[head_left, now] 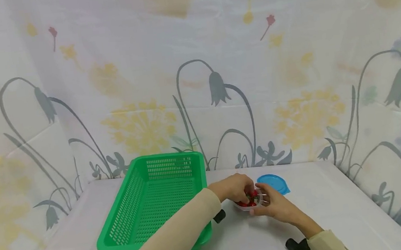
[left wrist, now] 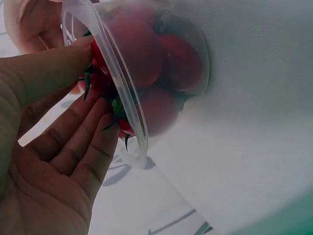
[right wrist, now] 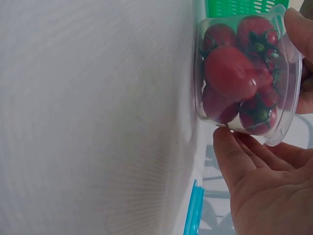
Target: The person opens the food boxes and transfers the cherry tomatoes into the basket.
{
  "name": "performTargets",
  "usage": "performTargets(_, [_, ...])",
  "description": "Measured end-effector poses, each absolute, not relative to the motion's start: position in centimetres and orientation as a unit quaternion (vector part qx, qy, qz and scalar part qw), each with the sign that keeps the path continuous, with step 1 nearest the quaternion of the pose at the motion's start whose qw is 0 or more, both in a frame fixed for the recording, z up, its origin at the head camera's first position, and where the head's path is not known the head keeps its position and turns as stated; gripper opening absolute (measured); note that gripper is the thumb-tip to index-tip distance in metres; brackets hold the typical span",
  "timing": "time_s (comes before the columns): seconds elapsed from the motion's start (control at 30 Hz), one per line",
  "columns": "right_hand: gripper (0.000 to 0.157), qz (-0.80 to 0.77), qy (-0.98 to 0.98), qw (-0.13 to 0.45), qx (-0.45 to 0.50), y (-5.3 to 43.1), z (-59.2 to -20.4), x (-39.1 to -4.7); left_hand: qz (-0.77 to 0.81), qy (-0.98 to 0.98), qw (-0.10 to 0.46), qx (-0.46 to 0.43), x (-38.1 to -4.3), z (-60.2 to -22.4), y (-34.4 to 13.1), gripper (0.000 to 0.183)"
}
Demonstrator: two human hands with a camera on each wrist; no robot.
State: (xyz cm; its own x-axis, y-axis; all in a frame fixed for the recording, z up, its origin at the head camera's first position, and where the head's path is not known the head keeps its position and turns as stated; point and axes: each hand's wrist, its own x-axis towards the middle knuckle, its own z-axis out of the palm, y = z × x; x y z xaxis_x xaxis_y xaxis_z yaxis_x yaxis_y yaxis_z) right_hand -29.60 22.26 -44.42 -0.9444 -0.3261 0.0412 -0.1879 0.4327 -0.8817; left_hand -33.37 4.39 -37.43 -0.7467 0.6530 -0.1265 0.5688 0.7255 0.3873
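Observation:
A small clear plastic container (head_left: 246, 208) filled with red cherry tomatoes (right wrist: 230, 73) stands on the table, right of the green basket. My left hand (head_left: 233, 188) reaches into its mouth from the left. Thumb and fingers pinch a cherry tomato (left wrist: 99, 58) with a green stem at the rim, as the left wrist view shows. From the right, my right hand (head_left: 280, 207) holds the container by its side, thumb near the front and fingers behind. More tomatoes show through the container's wall (left wrist: 208, 63).
A green perforated basket (head_left: 168, 168) stands to the left, beneath my left forearm in the head view. Behind the container lies a blue lid (head_left: 273, 183). A flower-printed cloth (head_left: 201, 133) rises behind the white table (head_left: 245, 244).

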Motion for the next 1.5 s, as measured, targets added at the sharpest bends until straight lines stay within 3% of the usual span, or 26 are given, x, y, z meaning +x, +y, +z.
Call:
performTargets(0.83, [0.084, -0.515, 0.835, 0.061, -0.183, 22.2, -44.6, -29.8, 0.082, 0.939, 0.098, 0.320, -32.6, -37.4, 5.3, 0.012])
performTargets(1.5, [0.093, -0.512, 0.842, 0.067, -0.158, 22.2, -44.7, -29.8, 0.124, 0.937, 0.100, 0.312, -33.7, -37.3, 4.4, 0.018])
